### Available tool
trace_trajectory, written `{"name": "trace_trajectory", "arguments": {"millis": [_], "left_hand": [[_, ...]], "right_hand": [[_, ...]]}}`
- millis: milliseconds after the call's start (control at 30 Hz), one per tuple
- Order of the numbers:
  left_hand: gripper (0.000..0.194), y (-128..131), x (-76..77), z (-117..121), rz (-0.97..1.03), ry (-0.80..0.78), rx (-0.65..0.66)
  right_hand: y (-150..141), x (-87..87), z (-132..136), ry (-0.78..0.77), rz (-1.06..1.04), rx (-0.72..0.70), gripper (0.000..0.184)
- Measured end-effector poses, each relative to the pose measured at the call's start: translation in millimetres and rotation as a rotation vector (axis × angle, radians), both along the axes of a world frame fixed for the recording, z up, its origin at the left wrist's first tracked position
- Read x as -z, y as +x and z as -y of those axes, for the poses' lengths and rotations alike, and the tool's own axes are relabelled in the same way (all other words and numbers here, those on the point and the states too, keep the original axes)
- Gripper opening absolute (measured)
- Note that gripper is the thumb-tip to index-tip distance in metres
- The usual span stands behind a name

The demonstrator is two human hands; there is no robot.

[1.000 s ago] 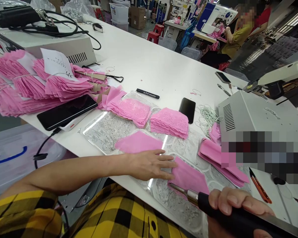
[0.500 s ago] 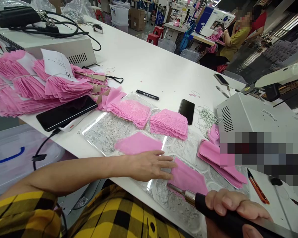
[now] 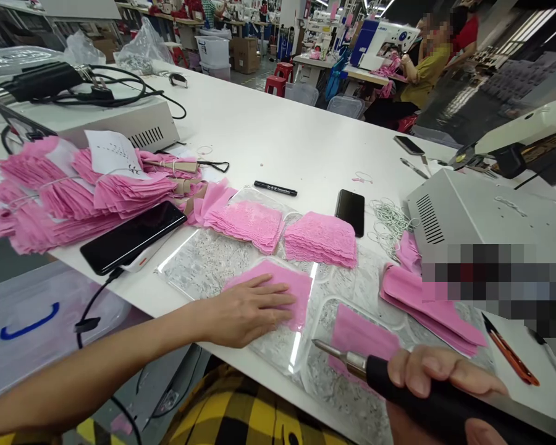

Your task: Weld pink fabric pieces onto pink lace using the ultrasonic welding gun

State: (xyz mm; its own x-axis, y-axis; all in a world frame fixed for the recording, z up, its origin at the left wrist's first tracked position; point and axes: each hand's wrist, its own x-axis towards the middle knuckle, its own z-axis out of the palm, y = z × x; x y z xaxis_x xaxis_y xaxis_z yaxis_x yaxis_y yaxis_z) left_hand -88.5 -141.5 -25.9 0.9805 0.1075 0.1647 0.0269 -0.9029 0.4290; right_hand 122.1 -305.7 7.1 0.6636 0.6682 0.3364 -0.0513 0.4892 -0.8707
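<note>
My left hand (image 3: 248, 311) lies flat with fingers stretched out on a pink fabric piece (image 3: 301, 290), which rests on a clear template plate (image 3: 185, 259). In my right hand (image 3: 438, 377) is a black-handled tool with a pointed metal tip (image 3: 356, 363), held with wrapped fingers. Its tip hovers close to a second pink piece (image 3: 366, 334) under a clear template on the right. Behind my left hand are two stacks of pink scalloped lace pieces, a left stack (image 3: 248, 222) and a right stack (image 3: 321, 238).
Tied pink fabric bundles (image 3: 97, 185) and a large black phone (image 3: 134, 238) lie at left. A marker (image 3: 275, 188), a smaller phone (image 3: 351, 212), pale elastic loops (image 3: 389, 222), folded pink fabric (image 3: 429, 309) and an orange cutter (image 3: 512, 352) surround the plates. A grey box (image 3: 482, 210) stands right.
My left hand has moved left, from the edge of the right pink piece onto the left one. The tool tip has come away from the right piece's near corner. The view has shifted slightly.
</note>
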Motion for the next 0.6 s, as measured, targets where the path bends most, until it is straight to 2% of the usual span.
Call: {"name": "trace_trajectory", "arguments": {"millis": [233, 467, 600], "left_hand": [[0.032, 0, 11.0, -1, 0.046, 0.030, 0.017], [0.030, 0, 8.9, 0, 0.100, 0.003, -0.006], [0.034, 4, 7.4, 0, 0.060, 0.014, 0.003]], "right_hand": [[-14, 1.2, -17, 0.045, 0.044, -0.040, 0.015], [-15, 1.7, -17, 0.021, 0.058, -0.054, 0.014], [-14, 2.4, -16, 0.011, 0.056, -0.065, 0.013]]}}
